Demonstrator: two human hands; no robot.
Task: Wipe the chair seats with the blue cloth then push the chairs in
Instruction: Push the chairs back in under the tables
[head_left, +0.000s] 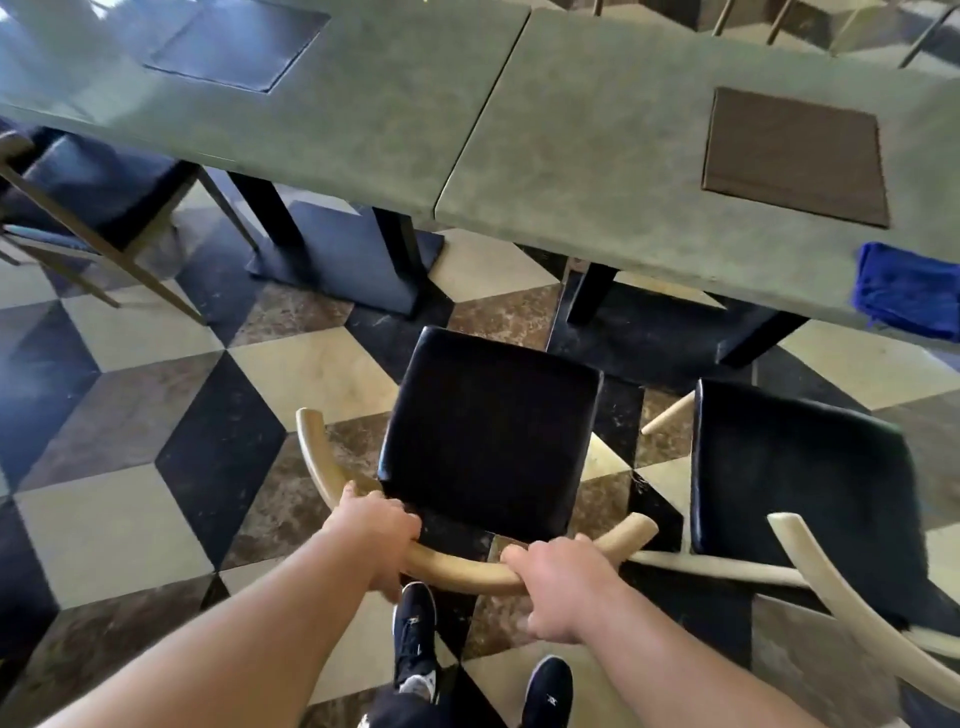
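Left hand (382, 525) and right hand (563, 582) ungloved, forearms (249, 623) unsleeved, black sneakers (414, 634) with small white logos, dark trouser leg (395, 714), pale patterned patch at left ankle.

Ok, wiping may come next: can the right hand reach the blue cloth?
Probably, once freed: the right hand grips the chair back, and nothing stands between it and the blue cloth on the table edge.

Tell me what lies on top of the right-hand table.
A dark square panel lies flat on the table, and the blue cloth sits at its near edge. The picture's edge cuts off the cloth's right side; anything beneath cloth or panel is covered.
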